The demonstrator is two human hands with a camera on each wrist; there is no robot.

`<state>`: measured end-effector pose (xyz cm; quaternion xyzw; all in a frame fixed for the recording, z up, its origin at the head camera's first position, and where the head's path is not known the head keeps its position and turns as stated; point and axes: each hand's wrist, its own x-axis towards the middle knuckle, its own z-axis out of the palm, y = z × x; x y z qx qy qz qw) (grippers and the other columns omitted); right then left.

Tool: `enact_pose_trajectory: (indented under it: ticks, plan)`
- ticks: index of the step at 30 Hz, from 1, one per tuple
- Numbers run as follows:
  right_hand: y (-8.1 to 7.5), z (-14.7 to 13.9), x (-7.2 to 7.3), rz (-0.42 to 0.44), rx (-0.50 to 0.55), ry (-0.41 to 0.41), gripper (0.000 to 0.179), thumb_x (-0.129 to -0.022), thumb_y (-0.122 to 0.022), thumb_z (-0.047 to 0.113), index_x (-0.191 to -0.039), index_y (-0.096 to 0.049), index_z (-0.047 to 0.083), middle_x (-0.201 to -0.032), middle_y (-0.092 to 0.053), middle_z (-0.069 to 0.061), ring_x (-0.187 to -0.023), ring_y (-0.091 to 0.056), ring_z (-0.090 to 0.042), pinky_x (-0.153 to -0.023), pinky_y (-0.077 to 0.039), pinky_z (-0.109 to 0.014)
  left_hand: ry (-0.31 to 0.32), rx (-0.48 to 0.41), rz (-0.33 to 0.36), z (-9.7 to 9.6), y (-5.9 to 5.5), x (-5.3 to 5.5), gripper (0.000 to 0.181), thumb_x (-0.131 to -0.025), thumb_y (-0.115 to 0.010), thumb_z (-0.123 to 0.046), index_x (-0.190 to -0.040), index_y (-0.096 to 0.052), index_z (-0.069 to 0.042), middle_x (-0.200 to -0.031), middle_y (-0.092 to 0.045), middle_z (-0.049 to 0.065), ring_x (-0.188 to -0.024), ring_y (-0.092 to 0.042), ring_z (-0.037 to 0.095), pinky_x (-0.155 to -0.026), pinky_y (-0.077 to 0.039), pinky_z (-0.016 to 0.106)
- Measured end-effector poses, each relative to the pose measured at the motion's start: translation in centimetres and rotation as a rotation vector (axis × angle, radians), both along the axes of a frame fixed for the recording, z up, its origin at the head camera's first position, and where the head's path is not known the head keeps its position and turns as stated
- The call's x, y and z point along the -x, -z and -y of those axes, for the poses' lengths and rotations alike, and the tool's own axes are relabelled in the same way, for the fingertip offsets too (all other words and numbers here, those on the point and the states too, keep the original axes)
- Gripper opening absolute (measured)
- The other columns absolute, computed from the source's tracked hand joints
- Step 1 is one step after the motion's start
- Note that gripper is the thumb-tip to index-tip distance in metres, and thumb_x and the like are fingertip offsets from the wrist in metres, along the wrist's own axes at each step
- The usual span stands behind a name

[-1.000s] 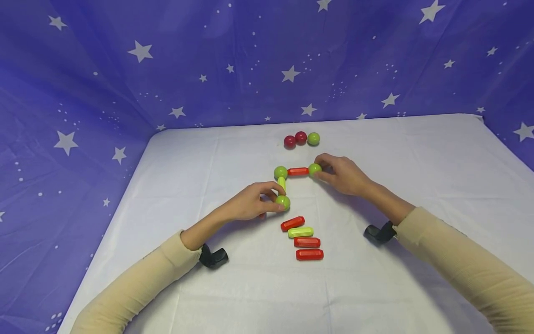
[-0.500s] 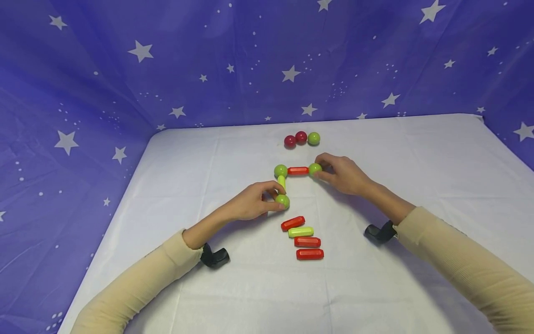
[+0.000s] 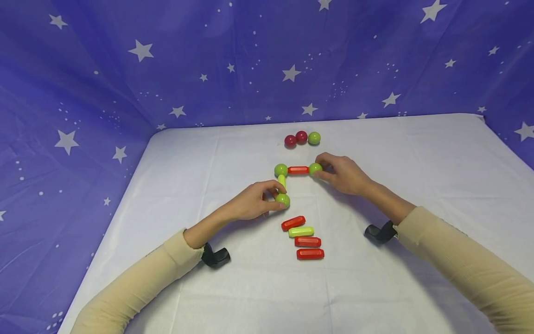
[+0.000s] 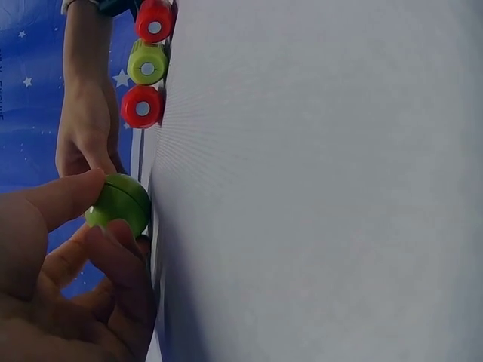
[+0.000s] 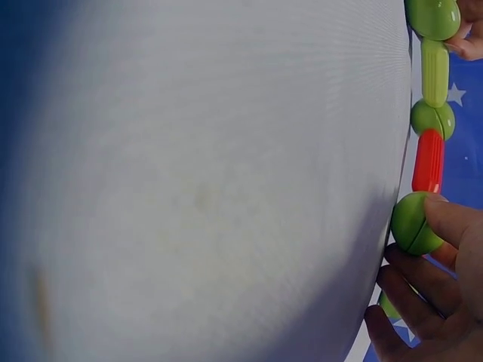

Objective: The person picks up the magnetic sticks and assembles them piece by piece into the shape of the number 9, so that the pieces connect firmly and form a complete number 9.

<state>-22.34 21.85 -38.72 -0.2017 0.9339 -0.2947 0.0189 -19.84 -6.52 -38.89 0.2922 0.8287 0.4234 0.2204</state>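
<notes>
Your hands each pinch one green ball: the left hand (image 3: pixel 253 202) the near ball (image 3: pixel 283 201), the right hand (image 3: pixel 344 175) the right-end ball (image 3: pixel 315 169). From the corner ball (image 3: pixel 281 170), one red stick (image 3: pixel 298 170) runs to three o'clock, one lime stick (image 3: pixel 282 181) to six, partly covered by your left fingers. Around this L, on the white-covered worktop (image 3: pixel 233 153), two red balls (image 3: pixel 301 137) and one loose green ball (image 3: pixel 314 138) sit at one o'clock; three loose red sticks (image 3: pixel 308 241) and one loose lime stick (image 3: pixel 301 232) lie between five and six.
</notes>
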Motion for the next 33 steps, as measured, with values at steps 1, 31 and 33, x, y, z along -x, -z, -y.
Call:
enact_pose_trajectory:
  ticks: [1, 31, 33]
  plan:
    - [0.0, 0.0, 0.0, 0.003, -0.002, 0.002, 0.029, -0.093, -0.070, 0.013, -0.119, -0.060, 0.005, -0.112, -0.068, -0.013, -0.108, -0.061, -0.032, -0.096, -0.045, -0.050, -0.001, 0.003, -0.003, 0.0, 0.0, 0.0, 0.031, -0.091, -0.073, -0.018, -0.119, -0.061, -0.012, -0.104, -0.060, 0.006, -0.070, -0.057, 0.020, -0.061, -0.051, 0.030]
    - [-1.5, 1.5, -3.1, -0.061, 0.016, 0.131, 0.033, -0.093, -0.069, 0.013, -0.122, -0.061, -0.002, -0.117, -0.064, -0.020, -0.109, -0.057, -0.036, -0.092, -0.046, -0.052, 0.007, 0.007, 0.017, 0.0, -0.1, 0.0, 0.032, -0.092, -0.072, -0.017, -0.121, -0.059, -0.010, -0.105, -0.059, 0.007, -0.068, -0.056, 0.019, -0.060, -0.051, 0.029]
    - [-1.5, 1.8, -3.8, -0.064, 0.056, 0.119, 0.030, -0.091, -0.070, 0.010, -0.118, -0.064, -0.001, -0.115, -0.065, -0.017, -0.108, -0.057, -0.034, -0.091, -0.046, -0.051, 0.009, 0.004, 0.017, 0.0, -0.1, 0.0, 0.033, -0.092, -0.072, -0.018, -0.120, -0.059, -0.010, -0.105, -0.059, 0.007, -0.068, -0.056, 0.019, -0.060, -0.051, 0.029]
